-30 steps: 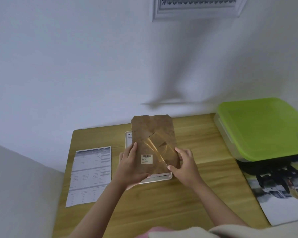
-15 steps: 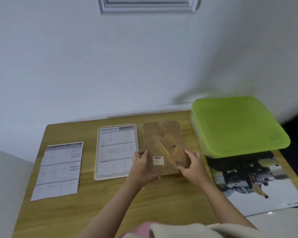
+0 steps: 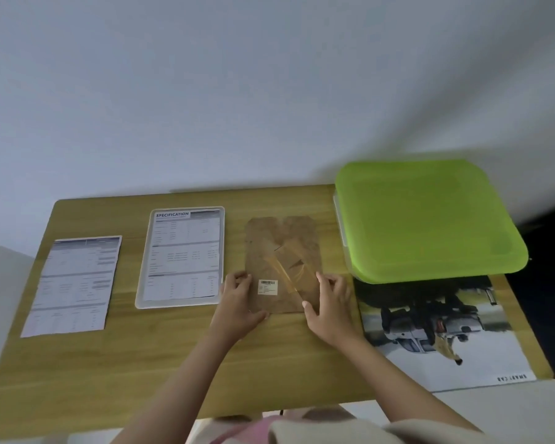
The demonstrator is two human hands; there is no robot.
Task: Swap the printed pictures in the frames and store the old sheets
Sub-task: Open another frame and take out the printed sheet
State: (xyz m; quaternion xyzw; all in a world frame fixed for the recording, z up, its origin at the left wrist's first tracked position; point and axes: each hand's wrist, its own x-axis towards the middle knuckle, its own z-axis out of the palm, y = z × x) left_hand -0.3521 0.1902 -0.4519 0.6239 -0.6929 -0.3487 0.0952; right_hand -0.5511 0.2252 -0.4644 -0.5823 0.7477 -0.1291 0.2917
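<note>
Far left on the desk, one loose spec sheet lies flat. Just right of it, one white frame lies face up with a specification sheet showing in it. Next, one brown backing board, stand side up, flat on the desk: my left hand pinches its near-left edge, my right hand pinches the near-right corner, thumb on top. I'd say I'm setting it aside, so I should let both edges go together and keep it off the frame. Far right sits one green-lidded box, with one car poster partly tucked beneath. I'd guess the sheet in the frame comes out next.
</note>
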